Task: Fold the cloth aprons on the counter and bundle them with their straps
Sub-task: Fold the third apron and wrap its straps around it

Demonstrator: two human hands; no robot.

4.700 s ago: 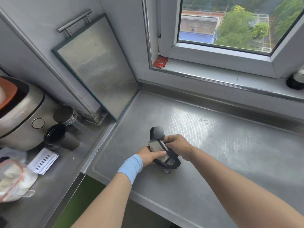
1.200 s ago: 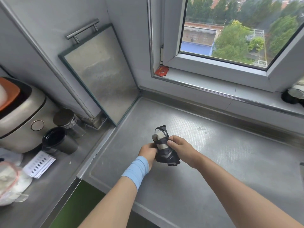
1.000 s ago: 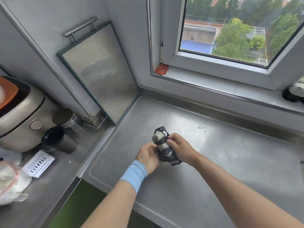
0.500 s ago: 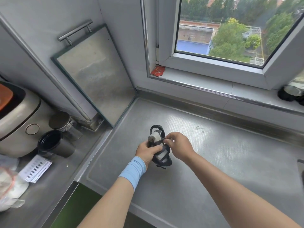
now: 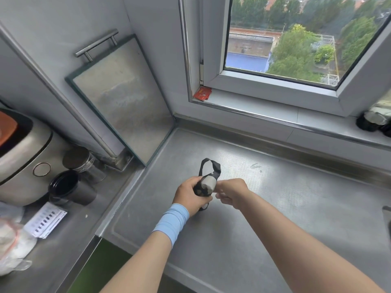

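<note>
– Apron (image 5: 206,185): where is it?
– Rolled into a small bundle, held over the table (image 5: 275,218), toward its left side. A dark strap (image 5: 211,166) loops up from the top.
– Left hand (image 5: 189,195)?
– Fingers wrapped round the roll, gripping it. A blue band (image 5: 171,220) sits on that wrist.
– Right hand (image 5: 231,192)?
– Fingers curled, touching the roll's right side. Whether it pinches a strap, I cannot tell.
</note>
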